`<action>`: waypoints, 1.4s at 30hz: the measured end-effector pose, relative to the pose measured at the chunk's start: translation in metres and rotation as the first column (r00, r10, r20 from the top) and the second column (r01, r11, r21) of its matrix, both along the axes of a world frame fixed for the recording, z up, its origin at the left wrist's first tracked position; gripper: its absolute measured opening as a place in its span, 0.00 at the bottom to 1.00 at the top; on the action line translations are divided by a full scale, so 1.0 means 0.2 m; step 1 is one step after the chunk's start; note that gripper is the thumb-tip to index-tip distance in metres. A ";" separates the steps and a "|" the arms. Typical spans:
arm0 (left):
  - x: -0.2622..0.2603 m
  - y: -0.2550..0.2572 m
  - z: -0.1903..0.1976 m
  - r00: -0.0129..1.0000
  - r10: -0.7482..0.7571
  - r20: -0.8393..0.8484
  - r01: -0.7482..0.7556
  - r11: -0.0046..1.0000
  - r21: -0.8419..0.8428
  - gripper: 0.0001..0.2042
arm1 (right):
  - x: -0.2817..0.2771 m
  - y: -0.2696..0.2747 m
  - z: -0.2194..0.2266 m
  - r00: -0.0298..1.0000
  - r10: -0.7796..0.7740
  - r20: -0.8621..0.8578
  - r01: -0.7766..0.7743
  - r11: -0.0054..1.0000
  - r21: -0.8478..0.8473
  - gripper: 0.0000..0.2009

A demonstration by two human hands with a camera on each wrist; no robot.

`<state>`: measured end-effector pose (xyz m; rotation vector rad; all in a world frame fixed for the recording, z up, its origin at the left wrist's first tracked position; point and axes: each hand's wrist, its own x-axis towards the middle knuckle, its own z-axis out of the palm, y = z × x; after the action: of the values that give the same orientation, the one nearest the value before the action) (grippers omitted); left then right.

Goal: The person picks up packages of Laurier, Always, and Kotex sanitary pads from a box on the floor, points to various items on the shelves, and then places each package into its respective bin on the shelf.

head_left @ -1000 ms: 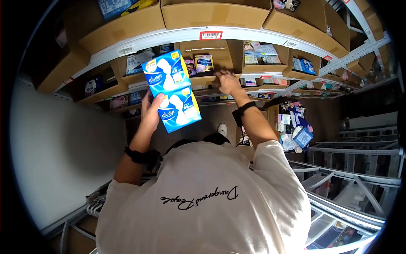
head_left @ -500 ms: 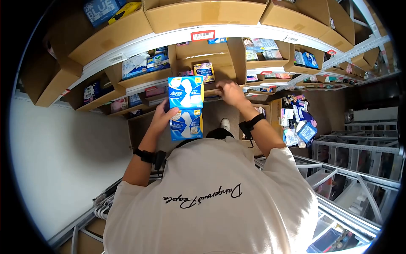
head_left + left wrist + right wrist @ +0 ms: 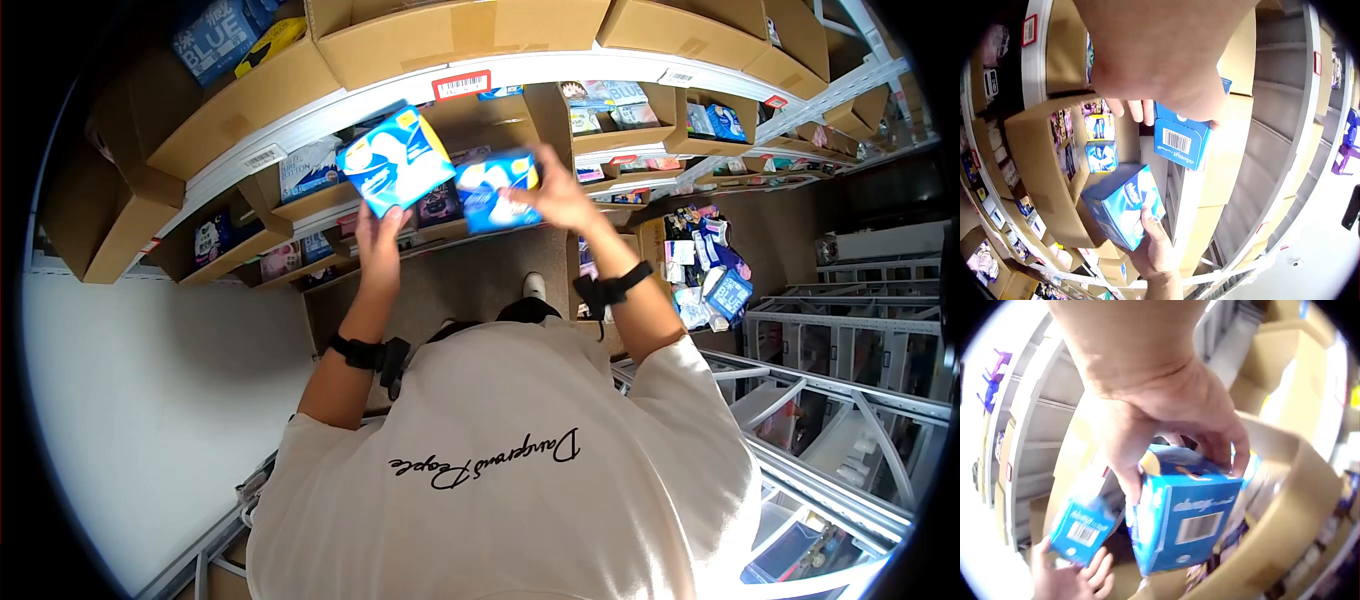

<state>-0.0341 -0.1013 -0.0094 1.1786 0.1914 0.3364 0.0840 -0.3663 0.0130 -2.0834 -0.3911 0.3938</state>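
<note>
My left hand (image 3: 380, 250) grips a blue-and-white Always sanitary pad pack (image 3: 395, 160) by its lower end, in front of the shelf boxes. To its right, my right hand (image 3: 565, 195) pinches a second Always pack (image 3: 497, 195), thumb on one face and fingers on the other. In the right wrist view this second pack (image 3: 1188, 525) hangs over an open cardboard box (image 3: 1297, 494). The left hand's pack (image 3: 1082, 531) shows its barcode end there. The left wrist view shows a similar blue pack (image 3: 1102, 156) inside the box, beside a yellow-and-white one (image 3: 1100, 127).
Cardboard bins (image 3: 470, 28) of packs line the white shelf rails (image 3: 545, 65). On the floor at right, a carton holds a heap of packs (image 3: 705, 270). A white wall (image 3: 150, 370) stands at left, and metal racking (image 3: 850, 430) at right behind the person.
Both packs were stacked in the left hand earlier. The right hand has come off the shelf box and now holds one of them, apart to the right; the left hand has raised and tilted the other.
</note>
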 end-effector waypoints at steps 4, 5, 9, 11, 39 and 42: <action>-0.10 0.18 -0.14 0.999 -0.001 -0.054 0.001 1.000 0.008 0.29 | 0.23 0.03 0.18 0.995 -0.008 0.101 0.066 0.813 -0.578 0.46; -0.13 0.20 -0.16 0.997 -0.015 -0.076 0.017 1.000 0.025 0.29 | 0.27 0.06 0.16 0.995 -0.011 0.102 0.068 0.814 -0.577 0.46; -0.21 0.23 -0.19 0.996 -0.048 -0.078 0.053 0.996 0.070 0.25 | 0.46 0.14 -0.11 0.997 0.040 0.063 0.016 0.712 -0.702 0.47; -0.22 0.22 -0.17 0.995 -0.067 -0.068 0.069 0.997 0.033 0.27 | 0.54 0.13 -0.21 0.992 0.110 -0.066 -0.122 0.650 -0.750 0.40; -0.01 0.00 0.05 0.574 -0.818 0.010 0.694 0.481 -0.537 0.42 | -0.23 0.08 -0.67 0.549 -0.135 -0.825 0.800 0.373 0.471 0.33; 0.02 0.01 -0.01 0.546 -0.838 -0.018 0.695 0.464 -0.549 0.43 | -0.32 -0.08 -0.69 0.525 -0.067 -0.849 0.774 0.451 0.443 0.31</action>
<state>-0.0296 -0.0997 -0.0110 0.6820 -0.0393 -0.7050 0.0196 -0.3830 -0.1248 -0.8689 0.4972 0.5453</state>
